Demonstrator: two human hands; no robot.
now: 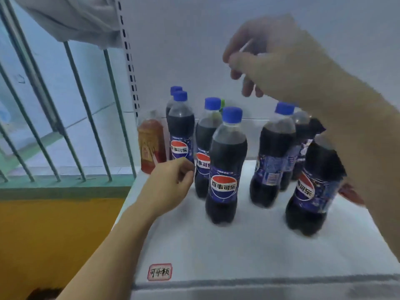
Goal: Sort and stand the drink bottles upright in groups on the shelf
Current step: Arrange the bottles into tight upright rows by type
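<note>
Seven cola bottles (226,165) were seen upright on the shelf (238,245), nearest the left hand (171,185), loosely curled and empty just left of them, while the right hand (266,59) was held above, fingers curled, nothing visibly gripped.

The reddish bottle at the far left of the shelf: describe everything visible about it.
The reddish bottle stands upright at the shelf's back left corner, beside the cola bottles. It looks like clear plastic holding amber-red liquid, with a red and gold label. Its top is blurred, so the cap is unclear. Neither hand touches it; the left hand is just in front.
</note>
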